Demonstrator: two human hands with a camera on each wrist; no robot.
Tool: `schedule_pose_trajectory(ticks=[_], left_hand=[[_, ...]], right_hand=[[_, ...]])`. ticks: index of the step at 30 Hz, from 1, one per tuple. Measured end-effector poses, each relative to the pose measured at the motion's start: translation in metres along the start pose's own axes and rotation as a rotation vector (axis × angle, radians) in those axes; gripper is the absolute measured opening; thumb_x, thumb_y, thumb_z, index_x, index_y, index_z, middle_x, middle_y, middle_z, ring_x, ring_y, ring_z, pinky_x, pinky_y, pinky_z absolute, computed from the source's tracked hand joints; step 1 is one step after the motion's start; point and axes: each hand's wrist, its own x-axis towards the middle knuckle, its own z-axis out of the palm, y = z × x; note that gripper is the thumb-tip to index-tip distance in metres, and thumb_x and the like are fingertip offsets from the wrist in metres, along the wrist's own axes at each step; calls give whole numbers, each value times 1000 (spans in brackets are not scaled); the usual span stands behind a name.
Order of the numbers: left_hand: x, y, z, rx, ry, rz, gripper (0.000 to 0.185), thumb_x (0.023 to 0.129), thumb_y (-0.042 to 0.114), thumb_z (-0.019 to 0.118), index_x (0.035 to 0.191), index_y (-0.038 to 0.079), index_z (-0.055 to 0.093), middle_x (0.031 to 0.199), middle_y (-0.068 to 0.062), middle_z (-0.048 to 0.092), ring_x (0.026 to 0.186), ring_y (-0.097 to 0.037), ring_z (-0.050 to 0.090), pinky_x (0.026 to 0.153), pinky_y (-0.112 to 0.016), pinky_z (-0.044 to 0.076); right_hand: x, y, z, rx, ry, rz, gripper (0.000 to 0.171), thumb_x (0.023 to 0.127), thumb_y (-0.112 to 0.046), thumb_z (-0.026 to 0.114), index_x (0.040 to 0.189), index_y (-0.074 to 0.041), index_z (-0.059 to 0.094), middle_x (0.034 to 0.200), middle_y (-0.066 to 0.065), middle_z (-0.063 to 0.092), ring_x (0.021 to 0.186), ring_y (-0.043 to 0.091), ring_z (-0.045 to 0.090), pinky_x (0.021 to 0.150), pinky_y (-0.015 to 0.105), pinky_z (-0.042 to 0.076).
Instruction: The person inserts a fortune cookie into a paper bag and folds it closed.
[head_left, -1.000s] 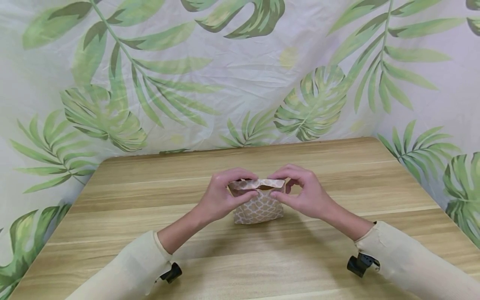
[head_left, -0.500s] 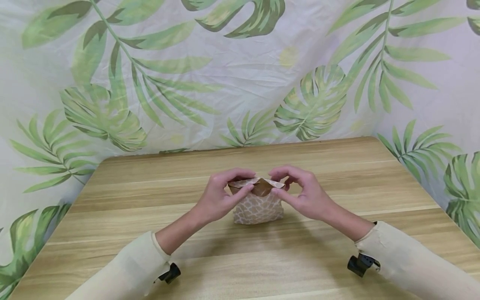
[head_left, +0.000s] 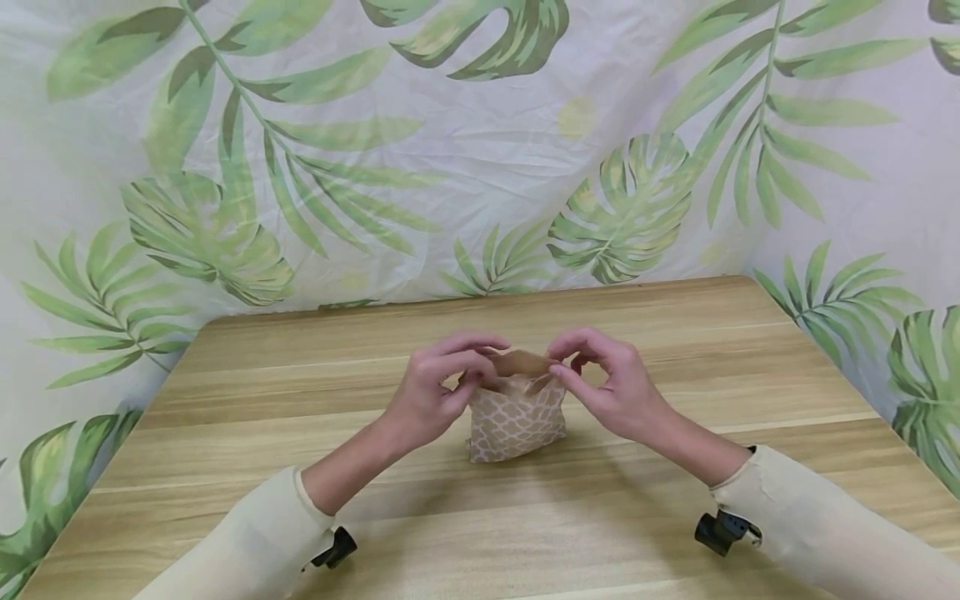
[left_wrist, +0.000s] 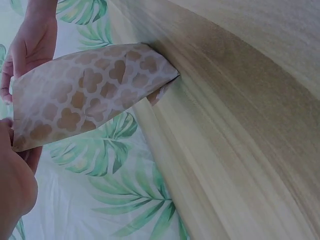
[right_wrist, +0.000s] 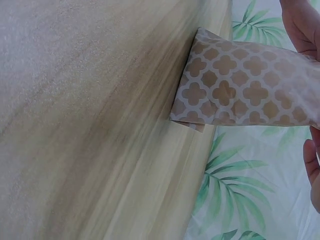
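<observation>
Left hand (head_left: 429, 396) pinches the left top edge of the patterned paper bag (head_left: 517, 421), which stands mid wooden table (head_left: 300, 400); the right hand (head_left: 611, 392) pinches the right top edge, mouth slightly apart. Risk: uneven pulling could tear the thin paper rim or tip the light bag over.

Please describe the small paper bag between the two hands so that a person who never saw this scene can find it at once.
On the light wooden table before the leaf-printed curtain, look at the middle, between the left hand and right hand. There stands the small brown paper bag with a white lattice pattern, pinched at its open top. It is the only object on the table.
</observation>
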Motion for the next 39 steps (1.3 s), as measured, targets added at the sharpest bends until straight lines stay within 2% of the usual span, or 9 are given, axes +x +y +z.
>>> schedule_pose_trajectory(ticks=[3,8,14,17,19,22,29,34,39], left_hand=[[-1,1,-2,15,-50,9,32,81,-28,61,85,0,75,113,-19,72,98,-32,73,76,-30,61],[-1,4,-4,34,-133,-6,31,83,-25,59,88,-1,78,115,-18,70,99,-29,72,82,-31,61],[-1,5,-5,36,-176,-29,16,86,-8,63,88,1,76,113,-14,71,88,-20,68,67,-24,55],[-1,7,-7,48,-203,-34,6,86,-2,70,86,2,75,110,-14,71,86,-18,68,70,-25,57],[0,9,-8,58,-223,-42,5,86,-2,74,84,2,75,109,-13,71,89,-20,69,73,-26,57],[2,12,-11,68,-262,-63,6,86,-4,76,84,2,75,108,-13,71,87,-18,68,70,-25,57],[11,22,-16,142,-362,-158,7,87,-2,77,83,4,76,108,-10,71,80,-12,66,65,-22,55],[13,26,-14,209,-312,-147,8,86,-6,77,84,2,77,103,-8,70,79,-15,67,64,-20,55],[11,26,-9,315,-184,-34,11,82,-9,80,81,2,77,100,-8,70,71,-14,67,59,-19,55]], right_hand=[[2,-2,-1,8,-14,-35,29,84,21,70,101,-2,67,98,10,71,86,14,65,67,22,54],[4,-3,-1,-16,-42,-127,29,84,22,65,96,-4,68,100,10,70,89,17,63,67,22,51],[3,-4,-1,-63,-99,-214,27,84,19,59,94,-4,71,109,14,68,93,22,65,75,21,53],[3,-5,-2,-92,-113,-261,24,86,15,58,93,-5,71,112,17,67,96,26,67,81,25,55],[2,-7,-3,-113,-130,-290,24,86,11,57,91,-7,72,116,18,66,100,28,66,81,27,54],[2,-10,-5,-150,-169,-339,25,83,5,56,90,-10,75,123,19,65,107,30,65,80,32,54],[1,-13,-7,-192,-240,-347,25,72,-4,59,90,-12,75,133,20,61,113,32,63,81,37,57],[-1,-10,-6,-177,-235,-384,20,68,-3,61,83,-13,71,131,21,61,112,31,64,77,33,57],[-2,-9,-5,-168,-233,-398,18,67,-2,62,81,-12,69,131,22,62,112,32,64,78,32,57]])
